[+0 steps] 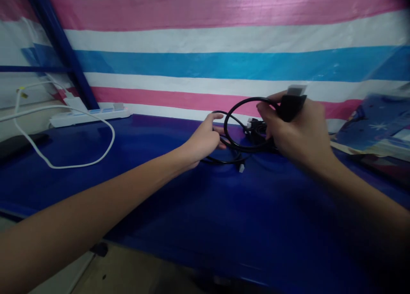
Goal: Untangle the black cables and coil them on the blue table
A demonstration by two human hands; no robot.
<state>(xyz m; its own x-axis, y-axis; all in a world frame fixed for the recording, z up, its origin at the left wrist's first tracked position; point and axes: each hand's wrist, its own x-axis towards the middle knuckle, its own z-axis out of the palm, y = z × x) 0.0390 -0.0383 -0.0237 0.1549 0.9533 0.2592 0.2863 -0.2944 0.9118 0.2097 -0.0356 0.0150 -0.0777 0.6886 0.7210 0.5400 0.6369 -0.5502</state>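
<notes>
My right hand (301, 127) is closed around a black cable (228, 133), which has a thick black plug (292, 106) with a pale, blurred tip standing up from the grip. The cable bends in a round loop towards my left hand (206, 138). That hand reaches in beside the loop with its fingers apart, close to the cable; whether they touch it I cannot tell. Below, more black cable curves over the blue tabletop (205, 208), near a small pale-tipped plug (241, 168). Behind the loop lies a bundled black cable (258, 129), partly hidden by my right hand.
A white power strip (105, 113) with a plugged-in white adapter (75, 102) lies at the back left. A white cord (112, 136) loops over the table. The dark flat object (22, 145) is at far left. Blue printed packaging (371, 121) stands right, before striped sheeting (205, 65).
</notes>
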